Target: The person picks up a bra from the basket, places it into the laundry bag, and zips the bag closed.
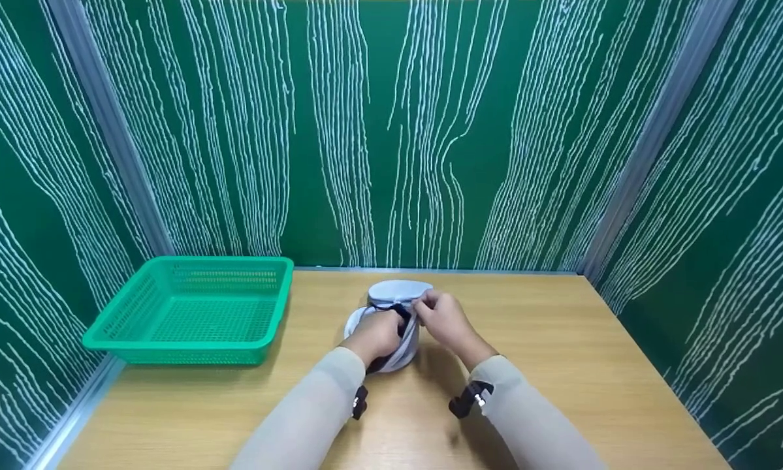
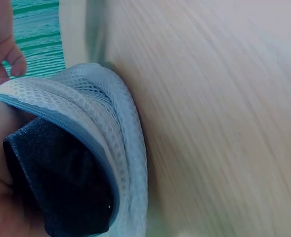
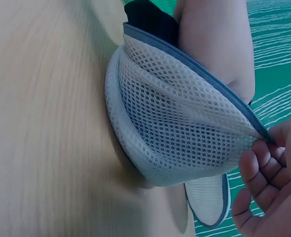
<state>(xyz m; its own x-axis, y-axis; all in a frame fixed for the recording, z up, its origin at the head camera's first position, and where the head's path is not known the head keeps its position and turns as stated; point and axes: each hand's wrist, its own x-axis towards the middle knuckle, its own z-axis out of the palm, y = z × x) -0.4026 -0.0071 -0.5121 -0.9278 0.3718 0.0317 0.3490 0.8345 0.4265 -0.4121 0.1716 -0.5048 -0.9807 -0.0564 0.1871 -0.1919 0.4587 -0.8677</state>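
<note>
A white mesh laundry bag (image 1: 404, 349) with a grey zip edge stands on the table, its mouth open. My left hand (image 1: 379, 334) reaches into that mouth and holds a black cloth (image 2: 61, 177), part of which sticks out past the zip in the right wrist view. The mesh hides the left fingertips. My right hand (image 1: 447, 320) pinches the bag's zip edge (image 3: 264, 133) between thumb and forefinger, pulling the mesh side taut. Behind the opening, the bag's pale round flap (image 1: 401, 290) stands folded back.
A green plastic basket (image 1: 202, 356) with perforated sides sits at the table's left rear. The wooden table (image 1: 535, 326) is bordered by green walls (image 1: 391, 130) with white wavy lines. Dark wrist mounts (image 1: 473, 398) hang below both sleeves.
</note>
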